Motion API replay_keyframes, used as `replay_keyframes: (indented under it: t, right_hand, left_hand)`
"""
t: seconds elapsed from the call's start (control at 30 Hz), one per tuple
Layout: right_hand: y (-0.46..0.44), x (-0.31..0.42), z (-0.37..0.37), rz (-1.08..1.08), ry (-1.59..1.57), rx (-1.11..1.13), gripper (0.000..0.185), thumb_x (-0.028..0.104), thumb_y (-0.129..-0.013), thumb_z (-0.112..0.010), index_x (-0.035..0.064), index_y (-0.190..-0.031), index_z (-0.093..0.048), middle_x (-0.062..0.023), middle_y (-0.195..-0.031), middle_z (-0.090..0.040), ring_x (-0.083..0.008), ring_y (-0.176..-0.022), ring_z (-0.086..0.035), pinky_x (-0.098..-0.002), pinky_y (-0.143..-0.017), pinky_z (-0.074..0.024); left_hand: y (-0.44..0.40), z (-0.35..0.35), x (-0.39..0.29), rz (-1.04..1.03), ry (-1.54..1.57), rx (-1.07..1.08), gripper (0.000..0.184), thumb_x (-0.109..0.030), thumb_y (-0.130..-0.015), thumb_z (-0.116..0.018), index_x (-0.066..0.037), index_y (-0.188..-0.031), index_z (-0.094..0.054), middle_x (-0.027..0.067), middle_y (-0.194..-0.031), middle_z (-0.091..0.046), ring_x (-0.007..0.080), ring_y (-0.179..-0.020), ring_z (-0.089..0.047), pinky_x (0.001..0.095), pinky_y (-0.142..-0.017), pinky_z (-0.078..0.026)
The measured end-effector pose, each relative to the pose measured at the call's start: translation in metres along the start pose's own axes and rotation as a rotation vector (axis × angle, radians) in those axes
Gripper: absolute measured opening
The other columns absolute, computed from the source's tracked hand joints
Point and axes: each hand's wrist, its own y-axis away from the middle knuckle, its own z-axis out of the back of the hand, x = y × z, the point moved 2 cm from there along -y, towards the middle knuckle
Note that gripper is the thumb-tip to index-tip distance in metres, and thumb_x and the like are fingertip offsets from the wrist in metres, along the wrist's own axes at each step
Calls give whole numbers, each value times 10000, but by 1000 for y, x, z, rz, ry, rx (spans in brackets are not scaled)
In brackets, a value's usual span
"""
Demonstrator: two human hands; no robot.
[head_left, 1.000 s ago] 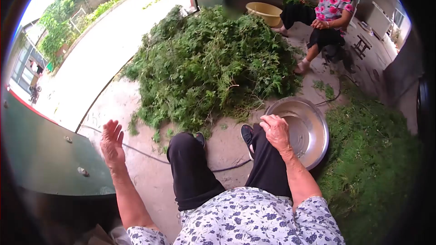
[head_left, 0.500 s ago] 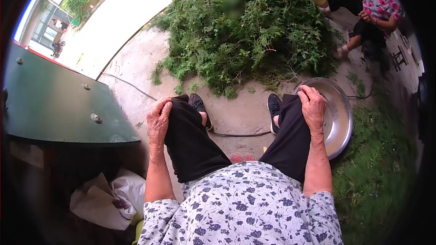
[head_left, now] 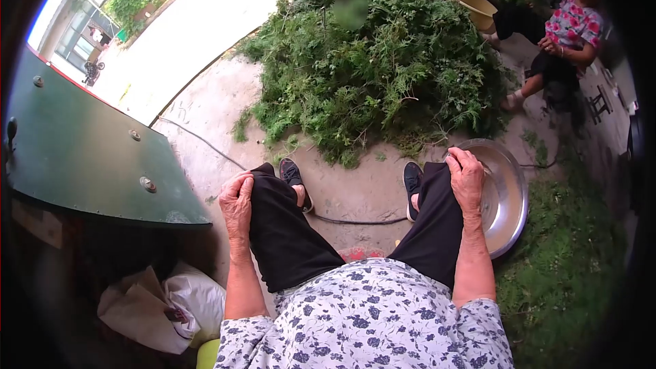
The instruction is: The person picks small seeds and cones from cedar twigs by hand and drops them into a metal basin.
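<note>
My left hand (head_left: 236, 203) rests on my left knee, on the black trousers (head_left: 290, 232), with fingers bent over the outer side and nothing held. On the other knee lies my right hand (head_left: 466, 179), its fingers slightly apart and curved over the cloth, also holding nothing. Just beyond the right hand stands a wide metal basin (head_left: 509, 191) on the floor, partly hidden by the hand and forearm. Ahead of my feet rises a large heap of green conifer sprigs (head_left: 383, 68).
More green sprigs (head_left: 560, 266) lie at right. A green metal panel (head_left: 89, 150) stands at left, above a white sack (head_left: 195, 301). A cable (head_left: 355, 221) crosses the floor. At back right sits a person in a floral top (head_left: 574, 22), near a yellow basin (head_left: 471, 3).
The view has tilted up slightly, so the heap and knees sit lower in the picture. Both hands stay on the knees.
</note>
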Motion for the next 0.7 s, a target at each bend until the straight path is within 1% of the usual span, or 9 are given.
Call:
replay_keyframes:
  t: [0.07,0.2,0.27,0.4,0.47,0.53,0.6,0.67,0.7]
  right_hand:
    - [1,7,2,24,73,-54,148,173,-815,-593,76,-924,-622,-87,-856,-627,-278,-818,-584,-392,-725,-437]
    - [2,7,2,15,54,-74,149,209,-806,-599,90,-896,-613,-72,-811,-614,-253,-809,-585,-381,-713,-441]
    - [4,8,0,15,57,-78,153,216,-811,-595,88,-894,-613,-72,-798,-608,-248,-806,-584,-379,-717,-442]
    - [6,5,-1,3,70,-51,207,221,-814,-589,68,-950,-615,-86,-833,-633,-271,-817,-594,-378,-742,-456]
    - [5,-5,5,-112,-319,248,305,205,-814,-586,41,-1070,-585,-84,-871,-659,-266,-837,-614,-355,-791,-463]
    - [-8,-10,54,-109,-502,454,508,182,-825,-579,8,-1278,-430,-61,-870,-665,-175,-810,-622,-302,-789,-469]
    - [-39,-19,121,-148,-468,185,586,135,-825,-584,-13,-1335,-337,-88,-858,-666,-159,-784,-620,-286,-767,-480]
    - [-83,-34,183,-367,-599,-480,623,136,-854,-577,-50,-1355,-258,-98,-847,-664,-130,-720,-623,-257,-676,-492]
    - [-104,-22,216,-306,-826,-842,633,169,-867,-566,-41,-1367,-240,-93,-812,-654,-126,-682,-613,-258,-651,-489]
  left_hand:
    - [-3,-9,-25,-47,-44,33,126,-90,-838,-595,-2,-898,-662,106,-963,-654,205,-925,-576,307,-865,-422]
    - [-9,-30,2,27,243,73,106,-70,-837,-578,3,-873,-644,93,-951,-638,211,-921,-559,326,-849,-429]
    - [-6,-45,-27,62,334,149,154,-104,-878,-570,30,-927,-626,51,-884,-622,131,-834,-560,259,-780,-440]
    - [-25,-85,-6,3,315,288,137,-107,-876,-575,16,-909,-627,37,-858,-617,118,-804,-554,253,-755,-438]
    - [-23,-102,-14,-59,212,304,114,-100,-869,-576,-1,-882,-632,35,-835,-615,128,-786,-551,265,-754,-434]
    - [-22,-109,-28,-180,121,301,95,-93,-856,-580,-16,-859,-635,52,-832,-618,160,-805,-547,285,-771,-430]
    - [-20,-119,-28,-291,111,275,86,-89,-842,-584,-19,-838,-634,70,-850,-623,196,-845,-541,306,-785,-427]
    - [-22,-123,-23,-325,74,231,84,-95,-832,-590,-23,-832,-634,75,-852,-623,207,-855,-536,313,-783,-428]
    - [-21,-124,-27,-323,62,237,83,-98,-829,-591,-27,-826,-634,74,-847,-622,210,-846,-535,317,-782,-428]
